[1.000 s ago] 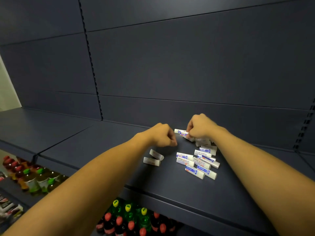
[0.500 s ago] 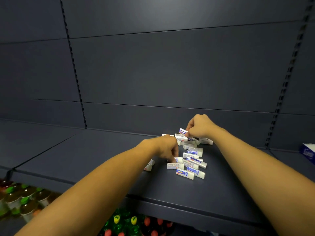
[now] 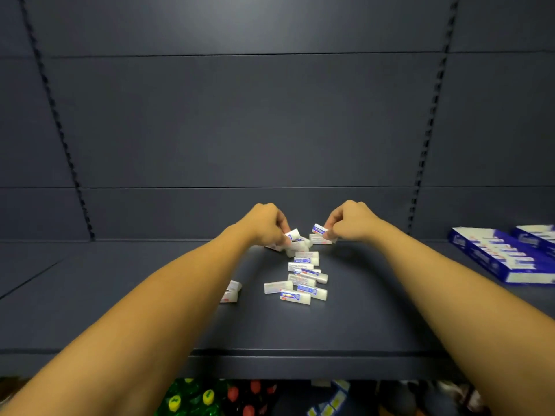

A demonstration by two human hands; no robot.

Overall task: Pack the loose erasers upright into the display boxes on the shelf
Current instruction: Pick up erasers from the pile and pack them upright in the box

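Several loose erasers [image 3: 303, 279], white with blue-and-red sleeves, lie scattered in the middle of the dark shelf [image 3: 360, 319]. My left hand [image 3: 265, 225] is at the far end of the heap and pinches an eraser [image 3: 292, 235] at its fingertips. My right hand [image 3: 350, 220] pinches another eraser [image 3: 319, 229], lifted a little above the pile. Two blue display boxes [image 3: 498, 255] with erasers stood in rows sit at the right end of the shelf, well away from both hands. Two more erasers [image 3: 231, 291] lie beside my left forearm.
The shelf's back wall [image 3: 240, 130] rises right behind the pile. Under the front edge, a lower shelf holds bottles with yellow and red caps [image 3: 210, 397].
The view has swung right, bringing the display boxes into sight. My left hand moved from the near erasers up to the far end of the heap and took one; the right hand lifted its eraser slightly.
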